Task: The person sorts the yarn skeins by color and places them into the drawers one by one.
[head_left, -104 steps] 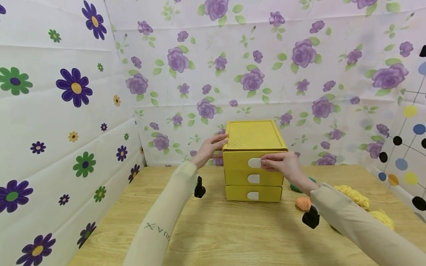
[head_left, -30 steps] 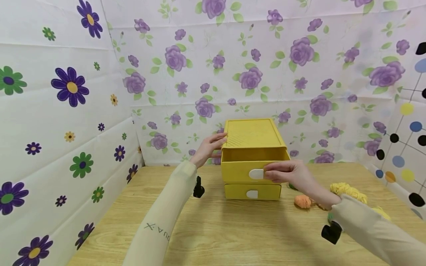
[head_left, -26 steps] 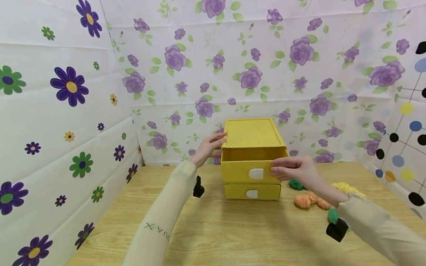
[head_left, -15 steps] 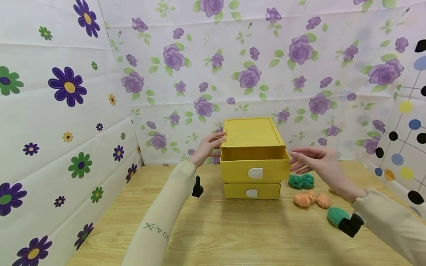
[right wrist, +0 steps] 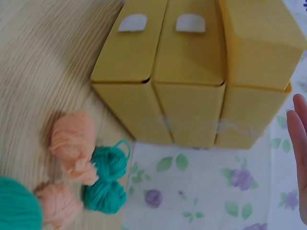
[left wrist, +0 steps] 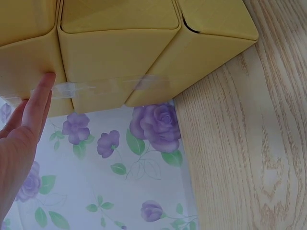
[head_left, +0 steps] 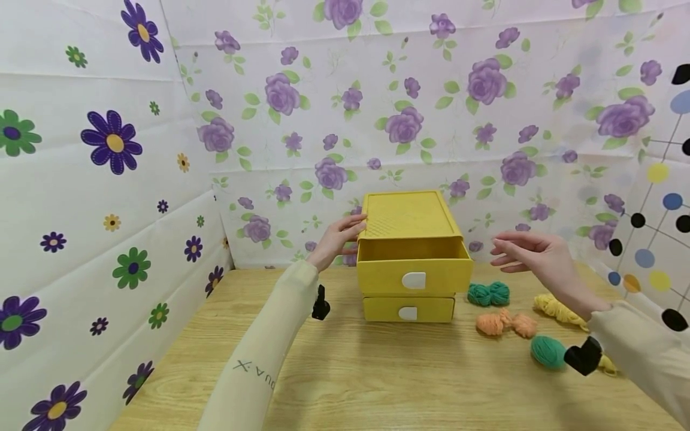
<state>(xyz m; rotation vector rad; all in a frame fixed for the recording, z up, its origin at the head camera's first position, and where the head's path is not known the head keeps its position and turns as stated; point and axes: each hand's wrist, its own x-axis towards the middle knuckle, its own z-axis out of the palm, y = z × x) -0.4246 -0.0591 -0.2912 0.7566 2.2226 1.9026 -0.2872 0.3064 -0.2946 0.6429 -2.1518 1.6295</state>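
A yellow box of stacked drawers (head_left: 412, 214) stands on the table, its top drawer (head_left: 385, 278) pulled partway out and bare where its inside shows. White tabs (head_left: 414, 280) serve as pulls on the drawer fronts. My left hand (head_left: 335, 244) rests with extended fingers against the box's upper left side; the left wrist view shows the same hand (left wrist: 24, 136) touching that yellow wall. To the right of the box, my right hand (head_left: 541, 260) hovers with loosely bent fingers and nothing in them. Only its edge (right wrist: 300, 153) enters the right wrist view, beside the pulled-out drawer (right wrist: 264, 60).
Right of the box lie a green yarn skein (head_left: 488, 294), an orange skein (head_left: 505, 324), a green yarn ball (head_left: 547, 351) and yellow yarn (head_left: 560, 311), partly behind the right forearm. Flowered cloth (head_left: 302, 137) walls the wooden table (head_left: 334, 383) at back and left.
The right hand pinched the top tab and drew the top drawer toward me, then let go and moved off to the right. The left hand has stayed at the box's side.
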